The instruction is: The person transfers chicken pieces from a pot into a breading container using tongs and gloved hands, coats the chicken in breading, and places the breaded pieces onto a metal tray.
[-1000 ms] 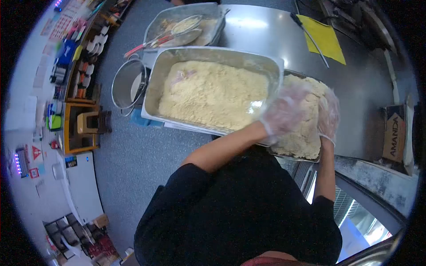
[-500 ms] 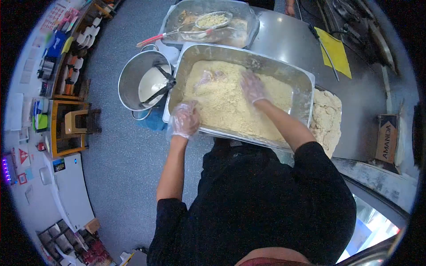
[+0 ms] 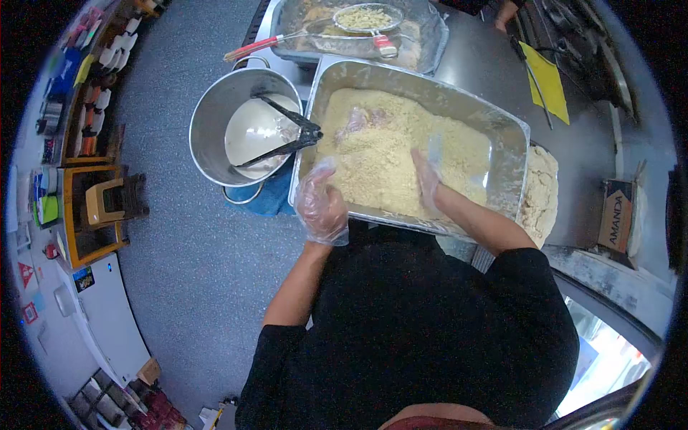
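left hand (image 3: 322, 204) is hanging loosely spread by the metal pan (image 3: 506, 136), right hand (image 3: 428, 182) is touching pale powder (image 3: 380, 170) inside it, fingers extended, a pot (image 3: 208, 132) is standing just beside the pan

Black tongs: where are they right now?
In the head view, left of centre, the black tongs lie over the right rim of the metal pot, prongs spread above the white liquid, joined end beside the metal pan.
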A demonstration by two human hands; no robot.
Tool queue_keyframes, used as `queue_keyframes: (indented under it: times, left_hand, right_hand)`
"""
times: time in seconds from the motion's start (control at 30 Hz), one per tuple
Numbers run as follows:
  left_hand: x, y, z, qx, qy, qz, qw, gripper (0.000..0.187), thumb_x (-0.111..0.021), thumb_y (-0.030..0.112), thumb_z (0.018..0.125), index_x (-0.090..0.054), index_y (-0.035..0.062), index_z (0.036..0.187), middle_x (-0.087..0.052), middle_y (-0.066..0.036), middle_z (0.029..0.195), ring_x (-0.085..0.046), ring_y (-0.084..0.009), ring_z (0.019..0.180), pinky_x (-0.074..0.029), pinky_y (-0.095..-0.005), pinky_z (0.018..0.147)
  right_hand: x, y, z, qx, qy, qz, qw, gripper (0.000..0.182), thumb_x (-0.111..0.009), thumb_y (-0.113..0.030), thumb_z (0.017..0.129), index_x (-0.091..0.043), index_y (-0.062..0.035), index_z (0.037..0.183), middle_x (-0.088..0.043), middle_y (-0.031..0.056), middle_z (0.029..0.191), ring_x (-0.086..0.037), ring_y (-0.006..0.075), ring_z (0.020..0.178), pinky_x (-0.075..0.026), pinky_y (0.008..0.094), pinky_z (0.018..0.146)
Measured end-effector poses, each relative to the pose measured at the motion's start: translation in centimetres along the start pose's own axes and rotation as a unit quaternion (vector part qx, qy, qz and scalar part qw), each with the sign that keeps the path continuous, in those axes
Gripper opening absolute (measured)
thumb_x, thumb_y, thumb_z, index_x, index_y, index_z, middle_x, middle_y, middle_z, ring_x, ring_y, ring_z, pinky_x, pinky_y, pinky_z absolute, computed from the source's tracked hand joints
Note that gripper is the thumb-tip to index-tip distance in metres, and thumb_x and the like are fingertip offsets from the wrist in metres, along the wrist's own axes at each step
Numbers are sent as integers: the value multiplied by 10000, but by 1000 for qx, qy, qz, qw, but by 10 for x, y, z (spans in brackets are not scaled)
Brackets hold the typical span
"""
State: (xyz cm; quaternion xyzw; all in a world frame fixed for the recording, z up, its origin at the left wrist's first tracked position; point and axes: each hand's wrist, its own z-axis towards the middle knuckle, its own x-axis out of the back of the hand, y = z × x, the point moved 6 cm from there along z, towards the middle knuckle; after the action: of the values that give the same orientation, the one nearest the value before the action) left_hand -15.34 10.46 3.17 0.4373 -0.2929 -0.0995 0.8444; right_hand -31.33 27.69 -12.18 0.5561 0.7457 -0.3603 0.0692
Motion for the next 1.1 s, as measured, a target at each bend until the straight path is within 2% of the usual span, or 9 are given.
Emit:
queue_keyframes:
  times: [0.27, 0.67, 0.73, 0.77, 0.8, 0.83, 0.87, 0.93, 1.1]
  left_hand:
    - [-3, -16, -8, 52, 3, -74, 996, 326, -440, -125, 685, -591, -12, 951, -619, -133, 981, -591, -242, 978, -445, -347, 911]
    - [3, -11, -4, 39, 35, -117, 992, 309, -444, -110, 685, -585, -23, 946, -611, -144, 1020, -584, -235, 1001, -441, -330, 913]
    - [3, -8, -3, 24, 30, -111, 993, 303, -451, -106, 687, -584, -25, 947, -611, -146, 1020, -583, -234, 1001, -443, -326, 908]
    - [2, -9, -4, 39, 40, -135, 989, 295, -458, -101, 687, -584, -24, 943, -613, -147, 1013, -586, -235, 996, -446, -327, 905]
    - [2, -10, -6, 55, 49, -160, 984, 288, -466, -95, 687, -584, -24, 940, -616, -147, 1006, -588, -236, 991, -449, -328, 902]
    - [4, -9, -6, 53, 47, -158, 985, 288, -466, -95, 687, -584, -24, 940, -616, -147, 1006, -588, -236, 991, -449, -328, 902]
    - [4, -9, -7, 67, 39, -141, 987, 286, -464, -99, 688, -584, -23, 936, -618, -149, 1008, -590, -237, 987, -454, -330, 898]
    - [3, -10, -7, 78, 25, -129, 988, 285, -462, -104, 689, -585, -23, 933, -619, -151, 1010, -593, -238, 983, -458, -332, 895]
    - [1, -10, -6, 17, 33, -101, 994, 282, -490, -98, 684, -602, 5, 922, -635, -145, 942, -619, -267, 902, -478, -349, 841]
  right_hand:
    - [-65, -17, -2, 11, -131, 149, 980, 643, -331, -546, 928, -440, -34, 1301, -557, 149, 1226, -561, 258, 1100, -448, 404, 956]
    - [-57, -83, -31, 76, -162, 14, 984, 600, -366, -541, 919, -479, -62, 1262, -589, 124, 1183, -573, 263, 1082, -454, 402, 947]
    - [-83, -80, -38, 89, 12, -114, 989, 494, -421, -491, 916, -530, -93, 1188, -634, 103, 1068, -603, 297, 989, -457, 434, 921]
    - [-98, -70, -34, 89, 10, -114, 989, 494, -421, -491, 916, -530, -93, 1188, -634, 103, 1068, -603, 297, 989, -457, 434, 921]
    - [-122, -71, -34, 217, 34, -472, 854, 451, -457, -459, 901, -555, -94, 1148, -632, 104, 1033, -598, 300, 965, -449, 435, 920]
    - [-150, -64, -35, 311, 54, -752, 579, 407, -493, -427, 886, -579, -95, 1107, -631, 105, 998, -593, 303, 941, -440, 436, 919]
    - [-154, -55, -23, 312, 55, -750, 581, 407, -493, -427, 886, -579, -95, 1107, -631, 105, 998, -593, 303, 941, -440, 436, 919]
    - [-183, -30, -35, 617, -132, -674, 384, 365, -494, -389, 865, -612, -111, 1070, -619, 119, 1007, -569, 294, 960, -413, 440, 916]
    - [-148, -6, -12, 542, -148, -752, 344, 373, -445, -387, 878, -604, -107, 1065, -576, 127, 1113, -491, 283, 1105, -319, 450, 1001]
